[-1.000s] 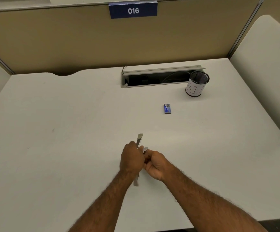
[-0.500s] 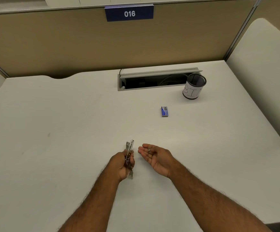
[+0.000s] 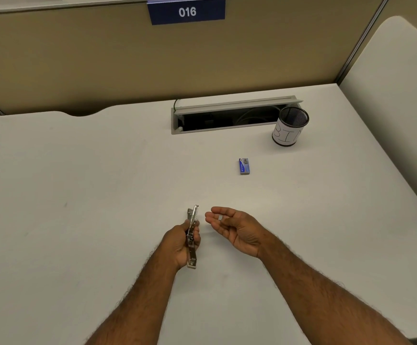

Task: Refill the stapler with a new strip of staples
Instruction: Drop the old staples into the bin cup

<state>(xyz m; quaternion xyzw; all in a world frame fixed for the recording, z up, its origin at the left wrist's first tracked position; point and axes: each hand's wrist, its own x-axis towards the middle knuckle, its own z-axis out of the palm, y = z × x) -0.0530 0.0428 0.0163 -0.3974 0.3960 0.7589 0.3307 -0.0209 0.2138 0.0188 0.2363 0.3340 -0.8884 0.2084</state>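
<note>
- Gripping a metal stapler (image 3: 192,235) at its middle, the left hand (image 3: 181,241) holds it above the white desk (image 3: 78,195), fingers wrapped around the body and the thumb along its near side; the stapler's far end points away from the person, its near end juts out below the palm.
- Just to the right of the stapler, and not touching it, the right hand (image 3: 234,229) lies palm-up with fingers loosely curled — unclenched, gripping nothing.
- A small pale piece (image 3: 219,217) rests on the right hand's fingers; it is too small to say what it is.
- Beyond the right hand, well apart from it, a blue staple box (image 3: 244,166) lies flat on the desk.
- Farther off, beyond and to the right of both hands, stands a black mesh cup (image 3: 290,127) with a white label — just beside the right end of an open cable tray (image 3: 227,118) sunk into the desk.
- On the partition beyond the hands hangs a blue sign (image 3: 187,11) reading "016".
</note>
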